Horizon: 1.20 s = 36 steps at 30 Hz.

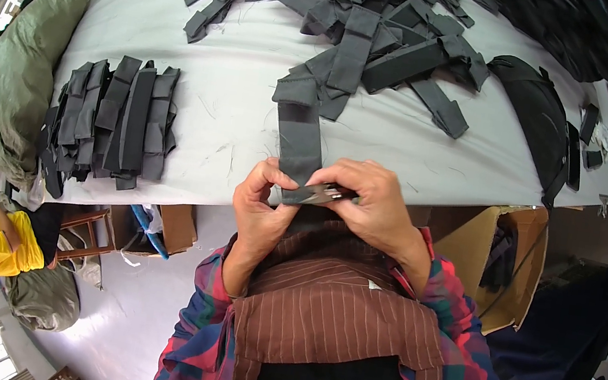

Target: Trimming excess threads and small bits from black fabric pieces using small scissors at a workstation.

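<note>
At the table's near edge, my left hand [264, 204] pinches the near end of a dark grey fabric strip [299, 142] between thumb and fingers. The strip runs away from me over the white tabletop. My right hand [372, 204] is closed around small thread snips [329, 191], their metal part showing between the fingers beside the strip's end. Most of the snips' handle is hidden in the palm. Beyond the strip lies a loose heap of similar dark fabric pieces [353, 48].
Stacked fabric pieces [114, 118] lie at the left of the white table [214, 106]. A green bundle [30, 78] borders that side. To the right are a black bag [531, 114], a phone [573, 155] and, below the edge, a cardboard box [523, 278]. A person in yellow [5, 244] is at far left.
</note>
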Each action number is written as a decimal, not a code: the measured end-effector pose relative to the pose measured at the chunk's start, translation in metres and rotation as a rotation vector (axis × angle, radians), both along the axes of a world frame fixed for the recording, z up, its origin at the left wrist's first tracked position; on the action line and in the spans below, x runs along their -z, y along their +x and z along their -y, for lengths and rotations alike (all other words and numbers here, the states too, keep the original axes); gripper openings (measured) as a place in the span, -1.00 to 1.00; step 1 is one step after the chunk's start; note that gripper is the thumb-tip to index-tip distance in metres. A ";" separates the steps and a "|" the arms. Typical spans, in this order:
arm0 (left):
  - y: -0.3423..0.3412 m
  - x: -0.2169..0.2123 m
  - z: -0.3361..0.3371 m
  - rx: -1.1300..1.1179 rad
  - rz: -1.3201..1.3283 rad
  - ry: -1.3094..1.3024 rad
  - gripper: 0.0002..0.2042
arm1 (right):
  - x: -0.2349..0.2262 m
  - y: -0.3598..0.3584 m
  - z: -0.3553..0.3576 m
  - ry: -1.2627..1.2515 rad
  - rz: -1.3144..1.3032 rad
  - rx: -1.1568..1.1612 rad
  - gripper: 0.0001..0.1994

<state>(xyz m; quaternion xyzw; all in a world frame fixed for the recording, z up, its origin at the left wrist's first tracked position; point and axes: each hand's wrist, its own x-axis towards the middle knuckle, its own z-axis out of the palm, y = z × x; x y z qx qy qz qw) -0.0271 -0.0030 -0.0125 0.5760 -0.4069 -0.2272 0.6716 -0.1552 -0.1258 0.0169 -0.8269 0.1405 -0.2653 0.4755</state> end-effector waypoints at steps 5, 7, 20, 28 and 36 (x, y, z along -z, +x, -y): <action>-0.001 0.008 0.000 -0.013 -0.170 -0.012 -0.78 | 0.003 0.006 -0.008 -0.082 -0.031 0.012 -0.82; -0.004 0.007 0.001 -0.008 -0.245 -0.024 -0.78 | 0.004 0.008 -0.010 -0.192 -0.057 0.041 -0.82; 0.004 0.004 0.001 -0.045 -0.185 0.011 -0.79 | -0.009 -0.010 0.006 -0.006 -0.093 0.030 -0.81; 0.004 0.003 0.001 -0.041 -0.183 0.003 -0.79 | -0.001 -0.014 0.010 -0.162 -0.121 0.021 -0.76; 0.002 0.002 0.001 -0.043 -0.203 0.002 -0.80 | 0.001 -0.011 0.004 -0.206 -0.098 0.060 -0.85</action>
